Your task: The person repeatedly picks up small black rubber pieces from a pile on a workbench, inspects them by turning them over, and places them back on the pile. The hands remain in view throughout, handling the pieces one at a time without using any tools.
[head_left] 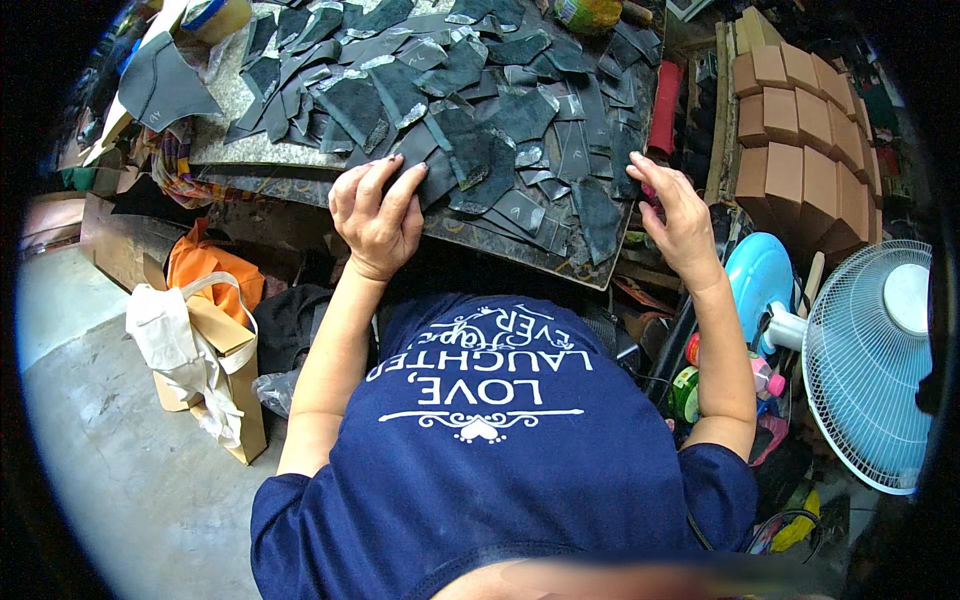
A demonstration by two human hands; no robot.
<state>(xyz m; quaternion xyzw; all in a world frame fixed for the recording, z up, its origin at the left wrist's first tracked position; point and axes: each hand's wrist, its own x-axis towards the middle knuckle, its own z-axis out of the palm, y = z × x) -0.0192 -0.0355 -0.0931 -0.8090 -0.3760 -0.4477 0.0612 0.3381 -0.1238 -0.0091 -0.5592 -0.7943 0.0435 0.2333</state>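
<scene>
At the table's near edge, my left hand (378,218) has its fingers curled against a smooth dark leather piece (438,180). The underside of that grip is hidden. My right hand (677,212) hovers by the table's right corner, thumb and fingers apart. A bit of pink shows behind its fingers, too small to name. Between and beyond both hands lies a spread heap of dark cut leather pieces (490,150), overlapping, some with pale chalk-like marks. One larger dark piece (165,85) lies apart at the far left.
The table (265,178) ends just before my body. A red roll (665,108) lies along its right side. Stacked brown boxes (800,180), a blue stool-like round thing (757,275) and a white-blue fan (870,360) stand right. A cardboard box (235,395) with a white bag (175,335) stands left.
</scene>
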